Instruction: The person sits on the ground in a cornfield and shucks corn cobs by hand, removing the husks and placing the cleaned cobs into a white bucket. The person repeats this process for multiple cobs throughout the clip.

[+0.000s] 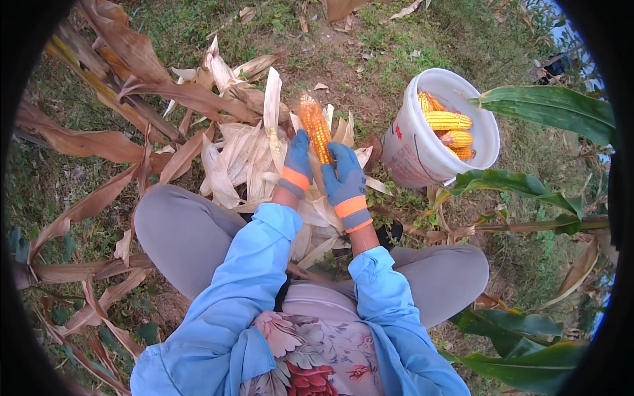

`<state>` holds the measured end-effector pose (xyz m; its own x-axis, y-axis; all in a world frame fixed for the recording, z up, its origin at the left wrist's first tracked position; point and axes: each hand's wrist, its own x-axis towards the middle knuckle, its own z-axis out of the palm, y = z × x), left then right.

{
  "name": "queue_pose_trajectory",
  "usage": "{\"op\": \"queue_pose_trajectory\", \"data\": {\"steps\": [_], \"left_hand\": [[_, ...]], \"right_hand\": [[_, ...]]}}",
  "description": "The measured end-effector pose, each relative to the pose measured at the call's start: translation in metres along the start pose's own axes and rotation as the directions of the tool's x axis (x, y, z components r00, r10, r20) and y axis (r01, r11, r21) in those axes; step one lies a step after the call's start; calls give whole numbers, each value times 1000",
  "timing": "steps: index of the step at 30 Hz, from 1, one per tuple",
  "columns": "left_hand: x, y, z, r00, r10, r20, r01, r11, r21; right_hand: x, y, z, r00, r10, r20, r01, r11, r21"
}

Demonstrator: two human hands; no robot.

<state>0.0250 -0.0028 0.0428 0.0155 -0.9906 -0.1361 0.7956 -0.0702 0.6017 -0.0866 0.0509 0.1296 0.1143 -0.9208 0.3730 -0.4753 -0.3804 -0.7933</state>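
A bare ear of yellow corn points away from me, tan silk at its far tip. My right hand, in a blue-grey work glove with an orange cuff, grips its near end. Along the ear's left side is my left hand, gloved the same way; its fingers lie against the ear and the pale husk beside it, partly hidden from view. Beneath both hands, dry corn husks are heaped between my bent legs. At the right a white plastic bucket leans towards me, holding several husked corn ears.
Dry brown corn stalks and leaves crowd the left side. Green corn leaves reach in from the right, one of them touching the bucket's rim. A stalk lies near my right knee. Grass and bare soil stretch ahead.
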Motion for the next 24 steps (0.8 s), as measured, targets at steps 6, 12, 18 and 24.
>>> {"op": "queue_pose_trajectory", "data": {"steps": [6,12,18,24], "left_hand": [[-15,-10,15,999,41,9,-41,998,46],[-19,-18,22,993,4,-118,4,998,70],[-22,-22,29,963,97,-251,-42,976,214],[-14,-6,23,940,221,-259,-173,965,196]], "right_hand": [[-7,32,10,989,119,-87,-122,992,-37],[-6,49,14,959,281,-33,-263,928,265],[-1,50,9,919,394,-21,-342,822,455],[0,57,-7,869,491,-62,-287,602,745]]}}
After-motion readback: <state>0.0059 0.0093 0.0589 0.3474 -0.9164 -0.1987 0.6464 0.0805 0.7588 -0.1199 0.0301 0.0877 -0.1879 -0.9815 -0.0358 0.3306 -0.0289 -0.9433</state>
